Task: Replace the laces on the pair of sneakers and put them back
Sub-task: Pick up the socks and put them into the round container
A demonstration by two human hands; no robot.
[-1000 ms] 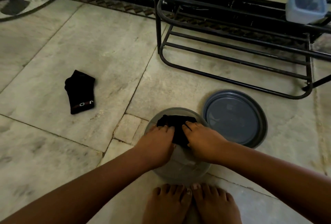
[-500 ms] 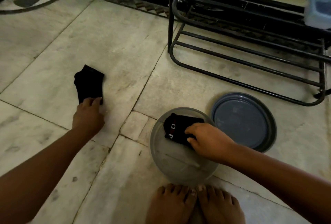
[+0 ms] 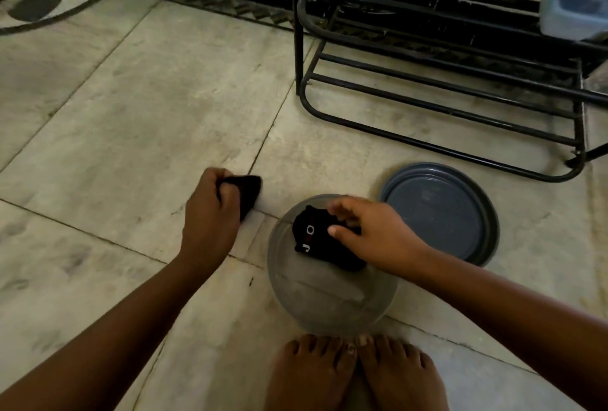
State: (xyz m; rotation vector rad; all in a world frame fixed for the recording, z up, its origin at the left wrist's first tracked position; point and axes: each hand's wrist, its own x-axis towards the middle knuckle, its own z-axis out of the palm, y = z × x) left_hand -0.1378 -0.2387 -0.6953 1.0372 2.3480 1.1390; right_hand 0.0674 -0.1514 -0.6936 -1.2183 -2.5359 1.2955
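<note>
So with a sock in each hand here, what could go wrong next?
1. The left hand pinches only one end of the black sock, which hangs loose above the floor; it could slip out.
2. The right hand holds the other sock at the edge of the round container; pressing there might tip it.
3. The lid lies on the floor beside the bare feet, easy to step on.

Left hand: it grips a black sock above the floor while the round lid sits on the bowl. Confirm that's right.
Not quite. The head view shows the round lid lying on the floor beside the bowl, not on it. The left hand does grip a black sock.
</note>
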